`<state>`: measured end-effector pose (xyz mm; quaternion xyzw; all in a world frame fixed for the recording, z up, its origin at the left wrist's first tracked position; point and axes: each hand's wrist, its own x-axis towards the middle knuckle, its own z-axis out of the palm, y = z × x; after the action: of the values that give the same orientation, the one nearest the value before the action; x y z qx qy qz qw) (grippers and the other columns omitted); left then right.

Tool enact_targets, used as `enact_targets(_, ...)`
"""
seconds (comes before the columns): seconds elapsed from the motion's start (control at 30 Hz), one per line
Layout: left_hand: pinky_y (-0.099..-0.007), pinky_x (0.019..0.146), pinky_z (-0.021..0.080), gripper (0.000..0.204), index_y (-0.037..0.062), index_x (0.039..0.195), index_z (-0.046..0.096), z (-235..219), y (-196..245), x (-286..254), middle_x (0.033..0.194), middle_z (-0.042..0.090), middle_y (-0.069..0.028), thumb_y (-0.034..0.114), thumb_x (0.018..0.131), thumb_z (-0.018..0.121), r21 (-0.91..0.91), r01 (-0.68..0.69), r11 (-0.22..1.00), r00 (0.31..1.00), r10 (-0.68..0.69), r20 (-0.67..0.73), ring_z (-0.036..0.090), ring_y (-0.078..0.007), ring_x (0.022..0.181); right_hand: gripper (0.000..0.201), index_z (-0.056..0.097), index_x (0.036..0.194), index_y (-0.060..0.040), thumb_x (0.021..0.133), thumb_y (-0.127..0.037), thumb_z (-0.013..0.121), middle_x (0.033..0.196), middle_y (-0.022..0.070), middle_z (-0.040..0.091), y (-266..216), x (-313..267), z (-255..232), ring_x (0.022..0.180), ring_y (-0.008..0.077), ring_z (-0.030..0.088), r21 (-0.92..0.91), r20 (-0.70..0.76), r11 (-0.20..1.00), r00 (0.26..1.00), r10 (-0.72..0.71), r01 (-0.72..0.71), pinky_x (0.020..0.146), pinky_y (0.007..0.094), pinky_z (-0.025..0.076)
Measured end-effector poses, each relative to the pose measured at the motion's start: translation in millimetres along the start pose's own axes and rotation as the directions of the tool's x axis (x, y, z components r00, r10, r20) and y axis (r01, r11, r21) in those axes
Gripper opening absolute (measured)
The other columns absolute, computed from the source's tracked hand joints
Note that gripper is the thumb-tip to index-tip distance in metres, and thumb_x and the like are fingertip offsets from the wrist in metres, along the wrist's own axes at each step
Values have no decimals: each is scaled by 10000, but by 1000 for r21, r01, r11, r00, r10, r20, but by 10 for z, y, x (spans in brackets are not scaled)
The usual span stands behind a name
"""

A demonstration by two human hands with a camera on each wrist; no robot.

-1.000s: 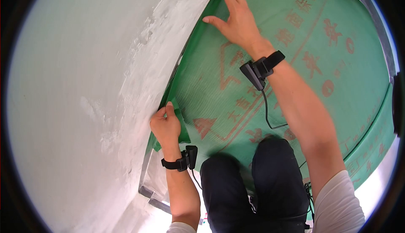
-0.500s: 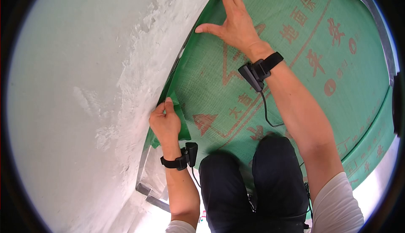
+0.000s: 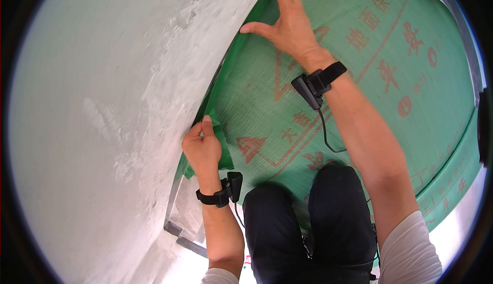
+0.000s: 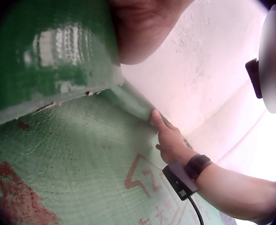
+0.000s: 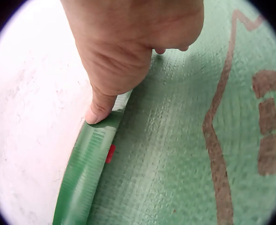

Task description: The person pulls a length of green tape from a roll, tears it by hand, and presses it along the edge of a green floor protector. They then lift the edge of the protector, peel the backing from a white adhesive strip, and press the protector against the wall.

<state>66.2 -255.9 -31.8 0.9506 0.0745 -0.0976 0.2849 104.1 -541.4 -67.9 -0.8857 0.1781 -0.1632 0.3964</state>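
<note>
A green woven sheet (image 3: 328, 68) with red printed characters covers the surface beside a pale wall (image 3: 102, 78). Along the wall edge runs a strip of glossy green tape (image 5: 82, 173). My left hand (image 3: 203, 148) pinches the loose end of the tape (image 4: 67, 51) between thumb and fingers, low on the wall edge. Further up, my right hand (image 3: 292, 29) lies with fingers straight and thumb spread. Its thumb presses the tape against the edge in the right wrist view, and its fingertips touch the strip near the top of the head view.
Two knees in dark trousers (image 3: 336, 207) rest on the sheet at the bottom. A grey metal frame piece (image 3: 191, 246) lies at the lower left. Along the right, the sheet has a folded edge (image 3: 449, 155). A black cable (image 3: 325, 135) hangs from the right wrist camera.
The right hand has slid slightly along the edge, its thumb moving out toward the wall. The left hand keeps its pinch and has shifted up a little. Printed characters on the sheet have shifted slightly.
</note>
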Motion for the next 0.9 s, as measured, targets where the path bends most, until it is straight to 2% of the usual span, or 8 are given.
enact_targets(0.17,-359,509,323,357,-46,723,611,0,-34,22,518,372,-76,243,931,635,18,-18,1000,1000,18,7,345,-166,512,1262,71,1520,82,718,-544,819,1572,314,129,13,-37,37,1459,430,189,13,-19,1000,1000,11,-11,1180,481,263)
enact_targets(0.27,-362,507,312,367,-47,707,589,-13,-17,25,517,365,-78,241,931,631,-4,-1,1000,1000,1,28,334,-174,508,1251,71,1523,71,726,-546,812,1577,305,125,21,-55,80,1458,428,191,5,-48,999,998,-33,33,1183,482,258)
enact_targets(0.37,-361,506,311,366,-48,716,600,-14,6,21,514,371,-78,248,930,632,3,-9,1000,1000,8,28,337,-174,506,1223,79,1530,52,744,-546,800,1586,286,125,6,-121,133,1460,427,191,-4,0,999,999,33,-33,1184,478,256)
enact_targets(0.4,-361,505,311,370,-49,719,604,-14,11,21,513,373,-78,254,929,633,3,-10,1000,999,10,30,339,-174,504,1214,194,1472,94,668,-554,832,1534,319,212,62,-165,239,1391,452,290,-47,-132,992,984,-119,114,1128,490,326)
enact_targets(0.43,-362,504,310,373,-50,722,608,-18,9,21,513,375,-79,261,928,633,3,-10,1000,999,10,32,342,-174,502,1213,310,1414,137,593,-563,864,1482,351,300,118,-209,338,1321,477,390,-107,-254,962,929,-270,250,1071,502,395)
enact_targets(0.53,-366,503,311,382,-50,721,615,-21,7,24,506,376,-75,272,927,632,-6,15,1000,999,-15,36,343,-174,495,1229,311,1410,134,565,-557,876,1470,342,319,82,-329,409,1314,471,394,-91,-223,950,923,-312,299,1058,532,386)
enact_targets(0.73,-383,501,313,388,-41,694,601,-27,13,29,496,366,-92,272,921,630,14,12,1000,999,-12,30,332,-199,481,1257,289,1428,118,551,-563,878,1481,325,306,-111,-482,534,1351,467,345,-48,-218,961,936,-278,274,1078,624,314)
enact_targets(0.9,-390,499,317,392,-42,691,594,-12,-28,35,492,363,-99,273,920,629,17,-14,1000,1000,14,19,324,-208,473,1279,254,1449,107,561,-583,864,1502,323,269,-161,-516,578,1367,465,324,-40,-195,975,955,-221,217,1100,633,294)
